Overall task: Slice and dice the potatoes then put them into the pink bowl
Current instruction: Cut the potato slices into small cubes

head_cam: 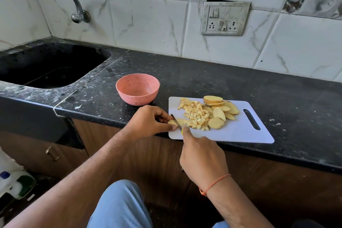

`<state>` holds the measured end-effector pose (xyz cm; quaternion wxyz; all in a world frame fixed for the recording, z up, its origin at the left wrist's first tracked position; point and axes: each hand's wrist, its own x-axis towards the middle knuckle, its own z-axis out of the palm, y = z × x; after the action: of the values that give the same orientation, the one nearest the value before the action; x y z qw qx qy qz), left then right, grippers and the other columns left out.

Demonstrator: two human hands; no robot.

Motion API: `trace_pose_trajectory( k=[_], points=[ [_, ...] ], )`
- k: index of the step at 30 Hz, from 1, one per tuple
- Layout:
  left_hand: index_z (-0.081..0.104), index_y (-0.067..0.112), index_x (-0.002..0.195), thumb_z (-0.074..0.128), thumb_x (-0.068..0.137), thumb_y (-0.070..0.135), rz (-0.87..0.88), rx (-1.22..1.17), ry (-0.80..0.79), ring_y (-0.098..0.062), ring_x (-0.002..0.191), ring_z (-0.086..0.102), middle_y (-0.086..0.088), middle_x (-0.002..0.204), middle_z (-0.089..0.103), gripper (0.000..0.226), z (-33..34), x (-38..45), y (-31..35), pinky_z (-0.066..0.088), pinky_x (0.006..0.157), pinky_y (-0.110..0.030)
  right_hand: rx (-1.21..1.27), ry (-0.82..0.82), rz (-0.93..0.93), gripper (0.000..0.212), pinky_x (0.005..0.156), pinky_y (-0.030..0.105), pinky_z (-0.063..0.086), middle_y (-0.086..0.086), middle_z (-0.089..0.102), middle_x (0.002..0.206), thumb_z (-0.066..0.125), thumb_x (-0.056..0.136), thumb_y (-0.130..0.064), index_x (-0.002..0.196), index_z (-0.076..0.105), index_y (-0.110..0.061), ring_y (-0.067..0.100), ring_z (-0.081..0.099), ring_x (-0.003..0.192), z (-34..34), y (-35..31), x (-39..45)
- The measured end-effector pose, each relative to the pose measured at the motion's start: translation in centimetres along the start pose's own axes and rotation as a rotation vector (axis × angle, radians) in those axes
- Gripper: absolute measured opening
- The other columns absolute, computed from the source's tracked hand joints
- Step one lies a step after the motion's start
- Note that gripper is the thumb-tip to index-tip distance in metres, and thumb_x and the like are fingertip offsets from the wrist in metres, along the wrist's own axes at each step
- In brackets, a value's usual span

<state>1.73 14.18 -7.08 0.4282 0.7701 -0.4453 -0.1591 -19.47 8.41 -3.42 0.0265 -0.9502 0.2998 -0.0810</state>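
Observation:
A white cutting board (238, 133) lies at the counter's front edge. On it are a heap of diced potato (196, 114) and several potato slices (219, 111) toward the handle slot. My left hand (151, 121) pinches a potato strip (182, 122) at the board's left edge. My right hand (201, 157) grips a knife (176, 119) with a yellow handle; its blade crosses the strip beside my left fingertips. The pink bowl (137, 89) stands empty just left of the board, behind my left hand.
A dark sink (48, 66) is set into the black counter (277, 87) at the left, with a tap (74, 3) on the tiled wall. A switch plate (224, 18) is on the wall behind. Wooden cabinet fronts (277, 181) lie below the counter.

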Motion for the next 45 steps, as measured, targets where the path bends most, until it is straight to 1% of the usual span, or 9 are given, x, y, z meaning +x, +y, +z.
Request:
trace_pose_trajectory(
  k=[3, 6, 12, 20, 26, 32, 36, 42, 45],
  points=[
    [0.084, 0.030, 0.094, 0.098, 0.069, 0.046, 0.006, 0.001, 0.004, -0.008, 0.081, 0.074, 0.014, 0.087, 0.079, 0.033, 0.0, 0.1, -0.1, 0.063, 0.078, -0.033, -0.044, -0.034, -0.015, 0.063, 0.047, 0.028, 0.023, 0.000, 0.051, 0.084, 0.043, 0.105, -0.020, 0.164, 0.021, -0.019, 0.019, 0.045, 0.069, -0.1, -0.7, 1.2],
    [0.084, 0.029, 0.093, 0.098, 0.069, 0.046, 0.008, -0.002, 0.008, -0.008, 0.080, 0.074, 0.014, 0.086, 0.079, 0.033, 0.1, 0.0, -0.1, 0.063, 0.077, -0.033, -0.050, -0.044, -0.039, 0.063, 0.051, 0.029, 0.032, 0.001, 0.052, 0.083, 0.043, 0.105, -0.020, 0.164, 0.020, -0.020, 0.019, 0.047, 0.070, 0.2, -0.4, 1.4],
    [0.084, 0.031, 0.094, 0.099, 0.069, 0.044, 0.007, -0.001, 0.009, -0.006, 0.083, 0.074, 0.017, 0.089, 0.079, 0.031, 0.2, -0.2, 0.0, 0.063, 0.081, -0.035, -0.074, -0.028, -0.081, 0.063, 0.051, 0.029, 0.037, -0.002, 0.053, 0.078, 0.044, 0.106, -0.023, 0.164, 0.017, -0.023, 0.012, 0.049, 0.064, 0.4, 1.1, -0.2],
    [0.084, 0.035, 0.090, 0.098, 0.069, 0.045, -0.005, 0.011, 0.000, -0.008, 0.085, 0.072, 0.020, 0.090, 0.077, 0.027, 0.3, -0.4, 0.1, 0.063, 0.079, -0.037, -0.120, -0.068, -0.067, 0.065, 0.047, 0.030, 0.031, -0.003, 0.046, 0.070, 0.040, 0.107, -0.021, 0.164, 0.010, -0.025, 0.011, 0.045, 0.058, -0.3, 1.6, -2.2],
    [0.084, 0.031, 0.101, 0.096, 0.072, 0.047, 0.009, 0.033, 0.051, -0.003, 0.083, 0.070, 0.016, 0.089, 0.076, 0.035, 0.5, -0.1, -0.2, 0.062, 0.078, -0.030, -0.117, -0.116, -0.066, 0.066, 0.055, 0.031, 0.048, -0.003, 0.053, 0.071, 0.038, 0.109, -0.025, 0.165, 0.004, -0.030, 0.011, 0.054, 0.062, -0.7, 2.4, -3.6],
    [0.084, 0.031, 0.102, 0.097, 0.071, 0.045, 0.005, 0.033, 0.011, -0.004, 0.082, 0.071, 0.018, 0.088, 0.077, 0.037, 0.2, 0.2, -0.3, 0.061, 0.077, -0.026, -0.125, -0.065, 0.007, 0.065, 0.046, 0.026, 0.030, -0.004, 0.053, 0.067, 0.035, 0.109, -0.025, 0.165, 0.003, -0.032, 0.010, 0.048, 0.054, -0.7, 3.8, -4.5],
    [0.084, 0.033, 0.105, 0.096, 0.071, 0.048, 0.025, 0.057, 0.012, -0.001, 0.081, 0.068, 0.016, 0.090, 0.076, 0.039, 0.2, 0.1, -0.2, 0.055, 0.070, -0.019, -0.036, -0.001, 0.046, 0.058, 0.044, 0.025, 0.028, -0.006, 0.052, 0.062, 0.031, 0.111, -0.033, 0.165, 0.011, -0.037, 0.010, 0.048, 0.051, 0.0, 4.3, -3.9],
    [0.082, 0.031, 0.115, 0.096, 0.070, 0.050, 0.024, 0.017, -0.031, 0.000, 0.089, 0.070, 0.016, 0.094, 0.076, 0.051, -0.4, -0.1, -0.5, 0.055, 0.074, -0.016, 0.169, 0.046, 0.062, 0.054, 0.046, 0.023, 0.031, -0.008, 0.052, 0.063, 0.031, 0.111, -0.039, 0.164, 0.019, -0.037, 0.011, 0.051, 0.054, 0.0, 3.5, -3.5],
    [0.083, 0.031, 0.108, 0.096, 0.072, 0.046, 0.018, 0.006, -0.029, 0.000, 0.087, 0.071, 0.019, 0.091, 0.077, 0.041, -0.5, 0.0, -0.6, 0.055, 0.073, -0.015, 0.187, 0.044, 0.045, 0.054, 0.050, 0.027, 0.043, -0.009, 0.053, 0.065, 0.032, 0.111, -0.039, 0.164, 0.020, -0.036, 0.011, 0.054, 0.058, -0.1, 3.0, -3.1]
  ],
)
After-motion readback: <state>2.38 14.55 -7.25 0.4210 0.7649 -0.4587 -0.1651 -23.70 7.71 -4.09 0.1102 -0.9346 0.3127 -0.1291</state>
